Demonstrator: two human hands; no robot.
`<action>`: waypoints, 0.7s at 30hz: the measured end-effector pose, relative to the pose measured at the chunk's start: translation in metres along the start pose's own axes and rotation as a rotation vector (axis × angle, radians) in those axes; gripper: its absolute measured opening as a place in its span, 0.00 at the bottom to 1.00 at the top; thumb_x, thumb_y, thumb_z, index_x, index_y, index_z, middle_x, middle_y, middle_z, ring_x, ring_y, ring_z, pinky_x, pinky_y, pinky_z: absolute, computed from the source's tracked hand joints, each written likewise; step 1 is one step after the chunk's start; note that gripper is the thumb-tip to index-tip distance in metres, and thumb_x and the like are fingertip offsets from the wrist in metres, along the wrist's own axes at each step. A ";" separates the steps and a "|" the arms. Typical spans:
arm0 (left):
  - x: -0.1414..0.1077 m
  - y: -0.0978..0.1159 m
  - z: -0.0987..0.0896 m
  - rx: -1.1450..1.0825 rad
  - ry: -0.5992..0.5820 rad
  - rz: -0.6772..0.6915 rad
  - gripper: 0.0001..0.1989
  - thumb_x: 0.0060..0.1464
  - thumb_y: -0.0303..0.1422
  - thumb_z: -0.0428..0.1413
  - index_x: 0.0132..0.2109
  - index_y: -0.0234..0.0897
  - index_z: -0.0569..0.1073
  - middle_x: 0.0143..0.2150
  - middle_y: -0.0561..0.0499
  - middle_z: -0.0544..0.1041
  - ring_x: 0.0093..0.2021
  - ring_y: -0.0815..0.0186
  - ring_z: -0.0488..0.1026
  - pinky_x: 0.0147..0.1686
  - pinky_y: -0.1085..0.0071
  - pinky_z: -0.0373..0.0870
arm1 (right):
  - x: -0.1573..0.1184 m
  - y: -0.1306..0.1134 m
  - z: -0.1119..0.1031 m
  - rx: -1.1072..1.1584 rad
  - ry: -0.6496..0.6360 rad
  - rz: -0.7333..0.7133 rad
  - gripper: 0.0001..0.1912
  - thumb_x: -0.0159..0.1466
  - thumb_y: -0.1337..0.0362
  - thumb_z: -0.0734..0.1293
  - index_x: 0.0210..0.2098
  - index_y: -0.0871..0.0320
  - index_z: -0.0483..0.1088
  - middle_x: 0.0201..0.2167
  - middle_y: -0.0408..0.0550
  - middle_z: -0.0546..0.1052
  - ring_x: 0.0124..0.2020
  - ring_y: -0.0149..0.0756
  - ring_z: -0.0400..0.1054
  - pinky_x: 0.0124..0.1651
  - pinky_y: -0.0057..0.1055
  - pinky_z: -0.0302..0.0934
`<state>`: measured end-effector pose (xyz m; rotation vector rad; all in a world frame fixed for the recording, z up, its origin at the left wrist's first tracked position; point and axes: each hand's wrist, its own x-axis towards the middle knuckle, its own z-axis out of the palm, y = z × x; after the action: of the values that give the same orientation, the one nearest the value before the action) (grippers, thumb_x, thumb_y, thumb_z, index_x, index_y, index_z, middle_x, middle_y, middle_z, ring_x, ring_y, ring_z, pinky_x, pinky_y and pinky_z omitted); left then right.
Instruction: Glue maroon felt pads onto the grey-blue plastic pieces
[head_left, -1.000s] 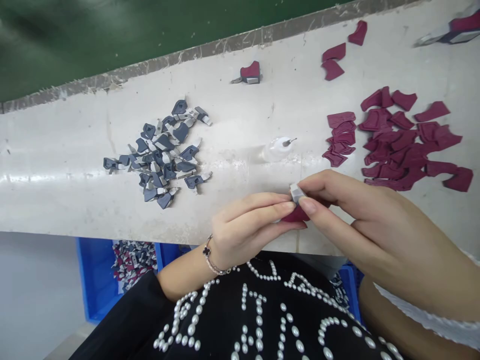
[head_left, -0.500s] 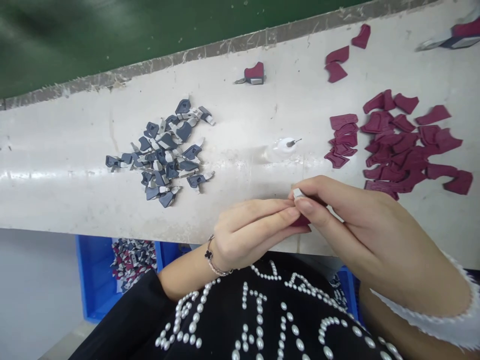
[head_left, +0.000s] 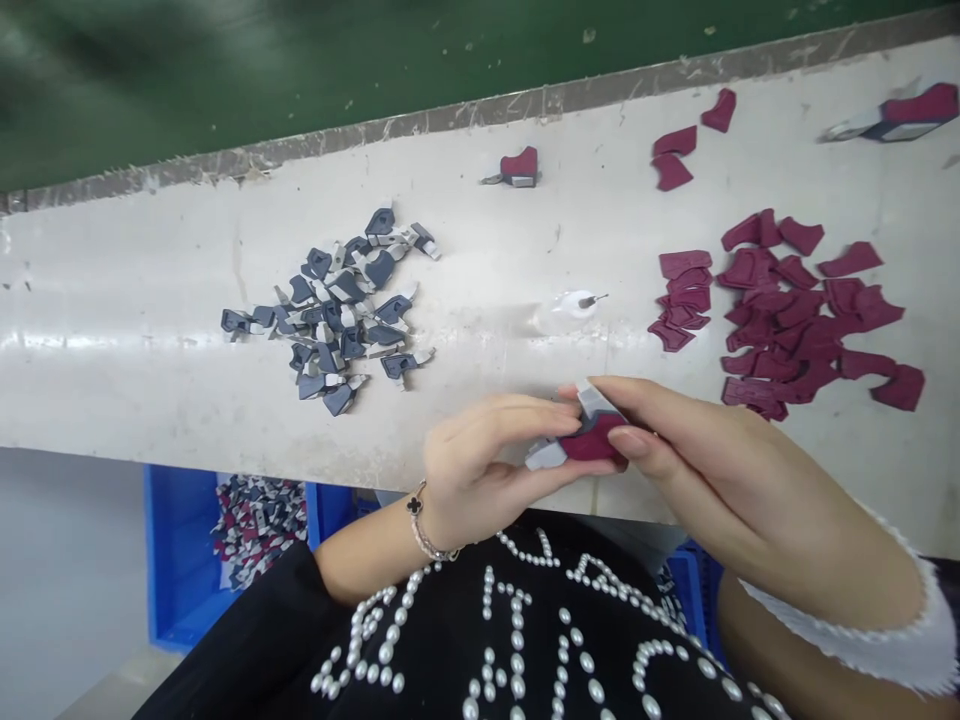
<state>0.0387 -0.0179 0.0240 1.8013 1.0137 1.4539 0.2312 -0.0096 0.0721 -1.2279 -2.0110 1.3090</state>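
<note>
Between both hands, near the table's front edge, is a small plastic part (head_left: 595, 440) with a maroon panel, dark grey body and light grey ends. My left hand (head_left: 487, 455) grips its left side, with fingers above and thumb below. My right hand (head_left: 697, 460) pinches its right end between thumb and fingers. The fingertips partly cover the part. Beyond my hands stands a small white bottle (head_left: 571, 305) with a thin dark tip. A pile of maroon panels (head_left: 806, 320) lies to the right, and a pile of grey pieces (head_left: 341, 310) to the left.
A similar maroon-and-grey part (head_left: 519, 168) lies near the table's (head_left: 135, 330) back edge, another (head_left: 911, 112) at the far right. Below the front edge at left, a blue bin (head_left: 169, 560) holds many mixed parts. A green surface (head_left: 337, 70) runs behind the table.
The part in my hands has turned so its maroon face and light grey ends show. My left fingers have spread apart around it. The view has shifted slightly.
</note>
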 end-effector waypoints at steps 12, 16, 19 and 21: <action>0.007 0.009 -0.017 -0.148 -0.280 -0.348 0.07 0.55 0.29 0.67 0.42 0.35 0.79 0.36 0.50 0.85 0.34 0.67 0.83 0.34 0.74 0.83 | -0.001 -0.006 -0.010 -0.290 -0.072 -0.173 0.17 0.76 0.65 0.56 0.61 0.55 0.65 0.38 0.47 0.76 0.36 0.35 0.72 0.33 0.29 0.67; 0.003 0.007 -0.016 -0.229 -0.256 -0.394 0.07 0.54 0.30 0.67 0.40 0.35 0.79 0.33 0.50 0.84 0.32 0.66 0.82 0.32 0.72 0.82 | 0.000 -0.003 -0.014 -0.231 -0.143 -0.192 0.21 0.76 0.63 0.57 0.67 0.49 0.62 0.42 0.45 0.78 0.40 0.35 0.73 0.37 0.29 0.70; -0.003 0.004 -0.012 -0.281 -0.254 -0.396 0.07 0.53 0.28 0.68 0.39 0.34 0.79 0.32 0.50 0.84 0.30 0.67 0.81 0.30 0.74 0.80 | 0.002 0.002 -0.018 -0.182 -0.187 -0.226 0.25 0.75 0.66 0.57 0.68 0.43 0.60 0.40 0.43 0.78 0.39 0.34 0.74 0.37 0.29 0.71; -0.004 0.002 -0.011 -0.309 -0.231 -0.391 0.07 0.53 0.28 0.68 0.38 0.34 0.78 0.31 0.50 0.83 0.29 0.68 0.81 0.29 0.75 0.79 | 0.003 0.005 -0.020 -0.160 -0.200 -0.230 0.25 0.74 0.67 0.58 0.68 0.41 0.61 0.38 0.42 0.78 0.37 0.35 0.74 0.35 0.29 0.70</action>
<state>0.0279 -0.0226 0.0258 1.4154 0.9049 1.0686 0.2469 0.0032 0.0762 -0.9259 -2.3582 1.2186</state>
